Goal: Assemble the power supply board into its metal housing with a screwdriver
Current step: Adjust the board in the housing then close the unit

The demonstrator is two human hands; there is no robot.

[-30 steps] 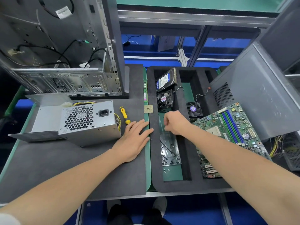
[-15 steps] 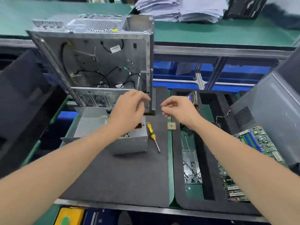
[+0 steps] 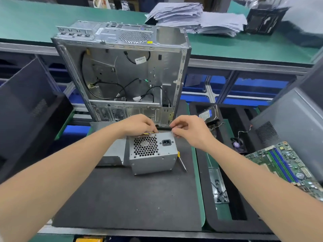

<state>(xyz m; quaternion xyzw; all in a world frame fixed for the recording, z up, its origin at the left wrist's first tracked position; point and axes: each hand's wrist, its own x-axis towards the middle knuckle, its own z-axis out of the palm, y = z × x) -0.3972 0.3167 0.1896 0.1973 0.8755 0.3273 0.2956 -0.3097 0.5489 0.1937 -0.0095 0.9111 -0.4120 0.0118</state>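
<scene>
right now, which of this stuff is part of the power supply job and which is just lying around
In the job: power supply, screwdriver beside it, left hand and right hand at its top edge.
Lying about: computer case, motherboard, hard drive, fan, paper stacks.

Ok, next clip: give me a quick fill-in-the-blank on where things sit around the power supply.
1. The yellow-handled screwdriver lies just ___ of the silver metal power supply box.
2. On the box's front, the honeycomb vent is ___ of the black power socket.
3. The open grey metal computer case stands upright ___ the box.
Missing words: right; left; behind.
</scene>
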